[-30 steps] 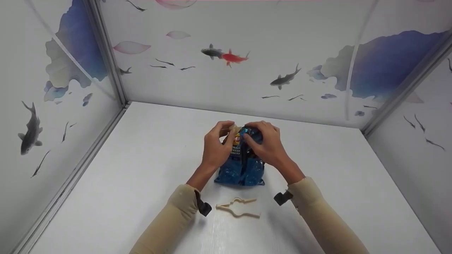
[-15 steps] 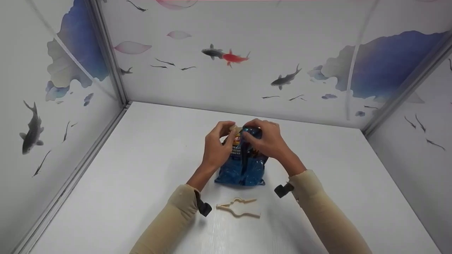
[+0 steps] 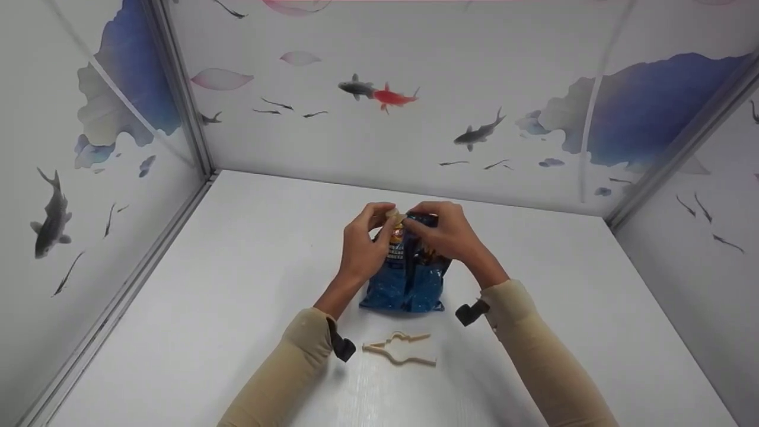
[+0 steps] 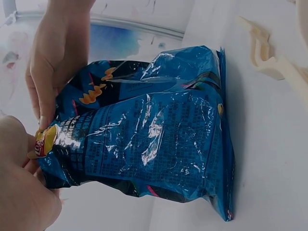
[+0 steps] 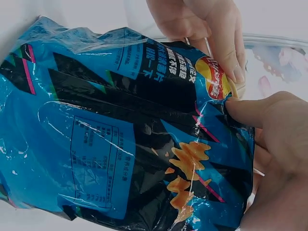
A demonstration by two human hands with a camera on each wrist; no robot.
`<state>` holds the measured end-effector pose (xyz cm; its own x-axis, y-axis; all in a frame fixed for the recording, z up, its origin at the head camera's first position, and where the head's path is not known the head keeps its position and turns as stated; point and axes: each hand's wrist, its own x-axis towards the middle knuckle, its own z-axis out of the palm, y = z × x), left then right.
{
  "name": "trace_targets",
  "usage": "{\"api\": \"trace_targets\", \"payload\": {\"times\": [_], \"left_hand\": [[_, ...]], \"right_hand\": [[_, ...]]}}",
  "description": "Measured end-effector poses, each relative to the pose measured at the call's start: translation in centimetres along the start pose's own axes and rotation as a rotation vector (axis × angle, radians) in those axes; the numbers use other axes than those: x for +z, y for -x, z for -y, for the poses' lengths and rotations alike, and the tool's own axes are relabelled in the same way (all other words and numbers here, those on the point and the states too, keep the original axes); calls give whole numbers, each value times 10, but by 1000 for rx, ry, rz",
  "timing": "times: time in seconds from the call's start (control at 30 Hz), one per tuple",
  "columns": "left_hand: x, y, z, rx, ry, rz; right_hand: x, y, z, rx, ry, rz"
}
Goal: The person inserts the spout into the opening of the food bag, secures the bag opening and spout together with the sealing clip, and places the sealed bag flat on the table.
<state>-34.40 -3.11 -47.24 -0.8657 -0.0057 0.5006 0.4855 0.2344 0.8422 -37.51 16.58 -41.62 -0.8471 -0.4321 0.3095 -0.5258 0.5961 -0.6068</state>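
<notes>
A blue and black bag of potato chips [image 3: 406,290] stands on the white table, its back with a red and yellow logo facing me. At its top corner my left hand [image 3: 364,246] pinches a small beige piece [image 5: 238,89], which looks like a clip and is mostly hidden by the fingers. My right hand [image 3: 447,231] holds the top edge of the bag just beside it, thumb on the near face and fingers behind. The two thumb tips nearly meet. Nearer to me lies a beige hinged bag clip [image 3: 398,362], its two arms spread apart.
White panels printed with fish and blue leaves wall in the table [image 3: 261,237] at the back and both sides. Black wrist cameras sit at both sleeve cuffs, on either side of the loose clip.
My right hand has shifted slightly up and left along the bag's top, its thumb now closer to the left thumb. The left hand and the loose clip stay put.
</notes>
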Motion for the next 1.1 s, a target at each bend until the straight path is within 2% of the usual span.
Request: {"api": "trace_targets", "payload": {"times": [0.5,0.67,0.93,1.1], "left_hand": [[-1,1,0,0,51,19],[-5,4,1,-11,-1,21],[-15,10,6,-25,-90,-25],[-21,17,4,19,-142,-28]], "right_hand": [[1,0,4,11,43,-18],[1,1,4,21,35,-28],[0,4,2,36,16,-40],[1,5,3,24,7,-45]]}}
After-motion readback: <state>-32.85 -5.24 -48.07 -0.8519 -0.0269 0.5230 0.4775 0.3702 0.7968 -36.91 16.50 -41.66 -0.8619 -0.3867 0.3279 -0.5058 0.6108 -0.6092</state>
